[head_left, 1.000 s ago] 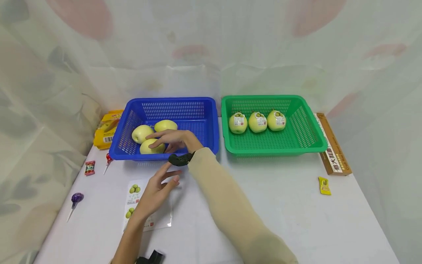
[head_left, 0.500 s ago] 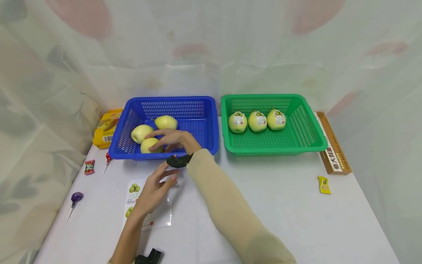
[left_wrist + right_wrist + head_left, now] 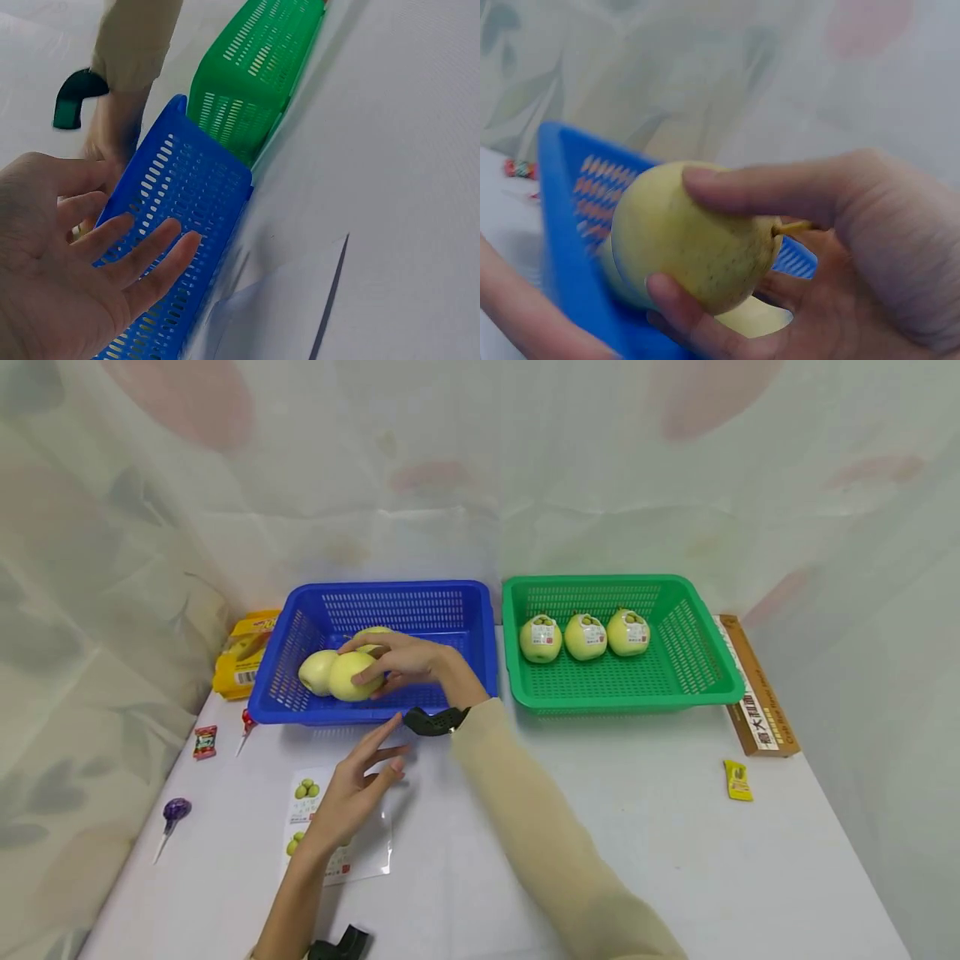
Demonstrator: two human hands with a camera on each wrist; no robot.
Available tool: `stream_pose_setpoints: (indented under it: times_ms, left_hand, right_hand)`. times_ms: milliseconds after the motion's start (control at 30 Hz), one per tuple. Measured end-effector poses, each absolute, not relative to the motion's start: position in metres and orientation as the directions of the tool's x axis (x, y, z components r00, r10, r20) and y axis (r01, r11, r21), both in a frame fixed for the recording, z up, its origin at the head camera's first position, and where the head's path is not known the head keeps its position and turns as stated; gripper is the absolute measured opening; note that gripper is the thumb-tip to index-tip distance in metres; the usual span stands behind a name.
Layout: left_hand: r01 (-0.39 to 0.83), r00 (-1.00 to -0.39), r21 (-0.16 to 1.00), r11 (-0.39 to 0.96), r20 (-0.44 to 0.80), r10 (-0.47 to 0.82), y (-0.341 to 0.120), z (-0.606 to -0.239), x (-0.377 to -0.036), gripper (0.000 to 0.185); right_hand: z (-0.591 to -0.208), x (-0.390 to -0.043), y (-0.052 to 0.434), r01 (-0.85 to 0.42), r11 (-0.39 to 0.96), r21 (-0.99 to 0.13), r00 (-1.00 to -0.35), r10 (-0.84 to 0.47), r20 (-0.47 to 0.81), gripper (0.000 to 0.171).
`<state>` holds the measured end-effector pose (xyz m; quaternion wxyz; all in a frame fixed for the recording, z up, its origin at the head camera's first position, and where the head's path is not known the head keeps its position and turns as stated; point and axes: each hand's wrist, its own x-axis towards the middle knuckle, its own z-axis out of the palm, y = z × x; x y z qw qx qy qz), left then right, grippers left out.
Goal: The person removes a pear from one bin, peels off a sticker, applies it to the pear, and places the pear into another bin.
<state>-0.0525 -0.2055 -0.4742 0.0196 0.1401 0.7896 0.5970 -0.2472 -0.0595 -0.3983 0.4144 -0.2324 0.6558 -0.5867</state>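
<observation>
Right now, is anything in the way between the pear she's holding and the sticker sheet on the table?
Only the blue basket's front wall. The right hand grips the pear just above the basket, and the sticker sheet lies on the table beyond that wall, partly under the open left hand.

Blue basket (image 3: 390, 610) wall blocks; 2 pears (image 3: 317, 670) crowd.

- Held pear (image 3: 694, 236) — smooth, matt yellow skin, finely speckled, woody stem.
- Blue basket (image 3: 405, 602) and green basket (image 3: 600, 697) — moulded plastic, slotted, slightly glossy.
- Sticker sheet (image 3: 375, 852) — clear glossy film with printed paper labels.
- Worktop (image 3: 637, 827) — smooth, matt white.
- Backdrop (image 3: 480, 460) — soft printed cloth.
- Sleeve (image 3: 540, 843) — matt beige knit.
</observation>
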Motion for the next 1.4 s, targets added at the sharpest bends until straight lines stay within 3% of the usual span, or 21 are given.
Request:
stream_pose_setpoints:
  times_ms: [200, 333, 433, 633, 867, 1067, 1267, 1400]
  left_hand:
    - [0.195, -0.957, 0.954, 0.227, 0.135, 0.256, -0.204, -0.474, -0.053, 0.064]
    - [0.210, -0.955, 0.949, 0.235, 0.147, 0.258, -0.204, -0.475, -0.053, 0.064]
    - [0.220, -0.953, 0.947, 0.236, 0.158, 0.258, -0.202, -0.475, -0.053, 0.065]
    - [0.238, -0.945, 0.942, 0.235, 0.169, 0.280, -0.192, -0.474, -0.050, 0.063]
    - [0.235, -0.917, 0.937, 0.257, 0.126, 0.379, -0.163, -0.479, -0.041, 0.050]
    - [0.191, -0.883, 0.943, 0.271, 0.044, 0.467, -0.141, -0.488, -0.033, 0.052]
    - [0.188, -0.873, 0.942, 0.280, 0.030, 0.486, -0.132, -0.491, -0.030, 0.059]
    - [0.174, -0.890, 0.935, 0.309, 0.015, 0.456, -0.130, -0.490, -0.029, 0.060]
  right_hand:
    - [-0.365, -0.230, -0.005, -0.038, 0.095, -0.995, -0.579, -0.813, -0.056, 0.057]
    - [-0.351, -0.203, 0.043, -0.265, 0.104, -0.959, -0.542, -0.838, 0.059, 0.059]
    - [-0.355, -0.178, 0.081, -0.341, 0.125, -0.932, -0.495, -0.866, 0.065, 0.058]
    - [-0.396, -0.124, 0.139, -0.257, 0.209, -0.943, -0.448, -0.891, -0.076, 0.059]
    - [-0.456, -0.085, 0.162, -0.127, 0.306, -0.944, -0.419, -0.879, -0.228, 0.057]
    - [-0.471, -0.077, 0.167, -0.135, 0.338, -0.931, -0.511, -0.829, -0.227, 0.060]
    - [-0.474, -0.070, 0.167, -0.056, 0.281, -0.958, -0.746, -0.650, -0.146, 0.066]
    - [-0.474, -0.059, 0.162, -0.093, 0.266, -0.959, -0.863, -0.502, -0.055, 0.062]
